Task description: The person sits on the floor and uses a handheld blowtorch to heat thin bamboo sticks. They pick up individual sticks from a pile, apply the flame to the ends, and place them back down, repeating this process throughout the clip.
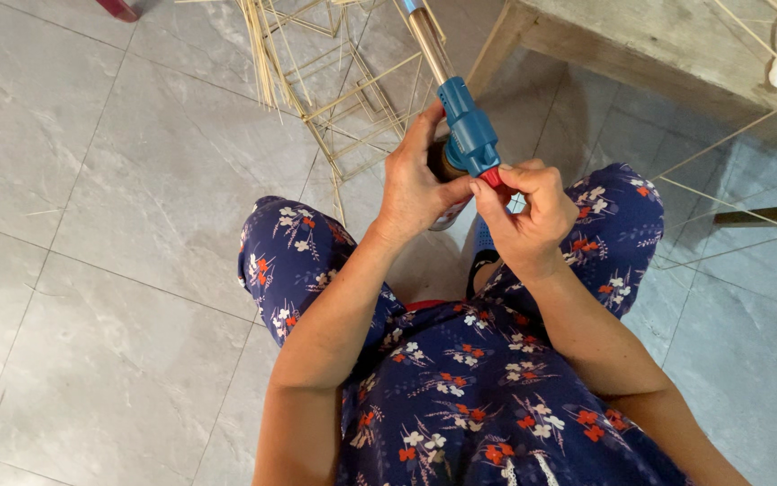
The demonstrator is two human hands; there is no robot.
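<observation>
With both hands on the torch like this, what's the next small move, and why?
Probably turn the red knob: the right hand already pinches it with its fingertips, while the left hand grips the torch steady, its metal nozzle aimed away toward the stick frame.

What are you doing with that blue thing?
A person sits over a grey tiled floor, holding a torch with a blue head and a metal nozzle pointing away from them. The left hand grips the can under the torch head. The right hand pinches the small red knob at the back of the head. No flame shows. Just beyond the torch, a frame of thin sticks stands on the floor, and a wooden table is at the upper right.
</observation>
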